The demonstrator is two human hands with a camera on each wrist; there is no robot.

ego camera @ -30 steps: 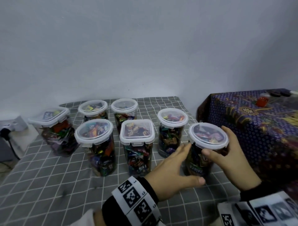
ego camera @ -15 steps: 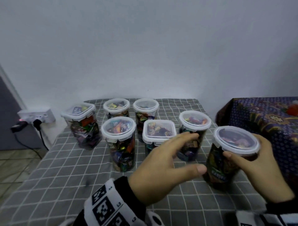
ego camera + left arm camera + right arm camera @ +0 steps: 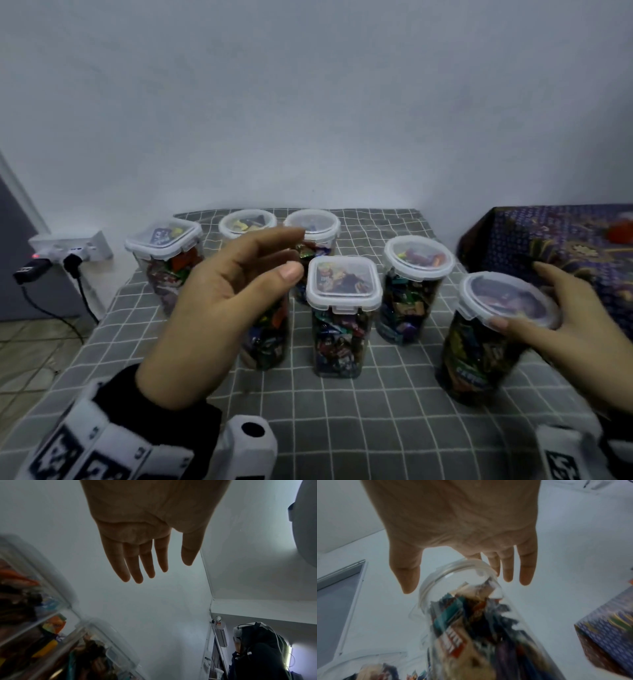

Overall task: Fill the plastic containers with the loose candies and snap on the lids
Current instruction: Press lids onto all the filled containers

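Several clear plastic containers full of wrapped candies stand lidded on the grey checked cloth [image 3: 359, 421]. My right hand [image 3: 519, 294] straddles the lid of the rightmost round container [image 3: 479, 356], thumb at the front rim and straight fingers behind it. In the right wrist view that container [image 3: 471, 622] sits between the thumb and fingers of the right hand [image 3: 452, 581], blurred, and a gap shows beside the thumb. My left hand [image 3: 294, 253] hovers open and empty above the table, hiding most of a round container [image 3: 267, 339]. Its fingers [image 3: 135, 563] are straight in the left wrist view.
A square-lidded container [image 3: 342, 308] and a round one [image 3: 416, 284] stand in the front row, with others behind near the wall. A blue patterned cloth [image 3: 555, 246] covers a table at the right. A power strip [image 3: 72, 248] with plugs lies left.
My left hand has left the rightmost container and risen up and to the left. My right hand has loosened on the lid, its fingers straighter. The view has shifted left.
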